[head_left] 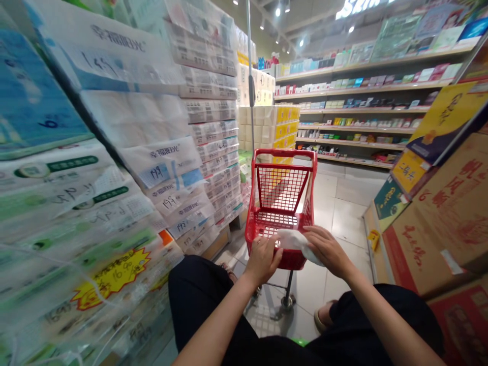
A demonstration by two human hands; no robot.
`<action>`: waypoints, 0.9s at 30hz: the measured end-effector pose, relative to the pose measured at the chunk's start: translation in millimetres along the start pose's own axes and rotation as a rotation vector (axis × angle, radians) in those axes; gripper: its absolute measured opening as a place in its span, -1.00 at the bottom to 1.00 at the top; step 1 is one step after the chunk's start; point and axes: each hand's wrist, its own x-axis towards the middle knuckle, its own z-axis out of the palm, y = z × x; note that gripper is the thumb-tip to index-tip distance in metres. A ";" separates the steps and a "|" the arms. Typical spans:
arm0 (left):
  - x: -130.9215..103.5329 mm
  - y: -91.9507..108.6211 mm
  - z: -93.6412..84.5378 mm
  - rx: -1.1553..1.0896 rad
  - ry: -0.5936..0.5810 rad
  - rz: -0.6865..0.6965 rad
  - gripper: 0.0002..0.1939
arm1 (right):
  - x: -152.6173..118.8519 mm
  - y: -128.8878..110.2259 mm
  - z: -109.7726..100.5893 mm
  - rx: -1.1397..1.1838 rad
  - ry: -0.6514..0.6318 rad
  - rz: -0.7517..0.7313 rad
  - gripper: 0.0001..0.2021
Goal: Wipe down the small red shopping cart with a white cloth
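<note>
A red cart stood in front of the person's knees. A soft white thing was at the near edge of the cart, between the two hands. The right hand had its fingers bent over the white thing and was grasping it. The left hand was at the near edge of the cart, with its fingertips by the white thing; I could not tell if it was pinching anything. To the left of the cart, wrapped packs were piled up high, and a yellow sign was on the closest ones. Brown boxes were piled to the right of the cart. Past the cart stood yellow and white packs, then long shelves full of little boxes.
</note>
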 end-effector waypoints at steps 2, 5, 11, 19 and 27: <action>1.5 -1.6 -0.5 0.007 -0.006 -0.002 -0.68 | 0.5 9.1 3.5 -0.028 0.046 0.055 -0.69; 4.5 -3.0 -0.1 0.012 -0.007 -0.002 -0.69 | 2.5 12.1 8.5 -0.027 0.074 0.113 -0.68; 8.3 -2.7 -0.4 0.006 -0.002 -0.008 -0.60 | 2.9 -42.2 23.4 -0.039 0.075 0.158 -0.78; 2.7 -6.5 -7.6 -0.044 0.009 -0.004 -0.60 | 3.6 -48.2 16.3 -0.057 0.013 0.088 -0.79; -2.3 -3.2 -7.5 -0.059 0.008 0.008 -0.63 | 12.8 26.9 12.5 0.041 -0.033 0.130 -0.66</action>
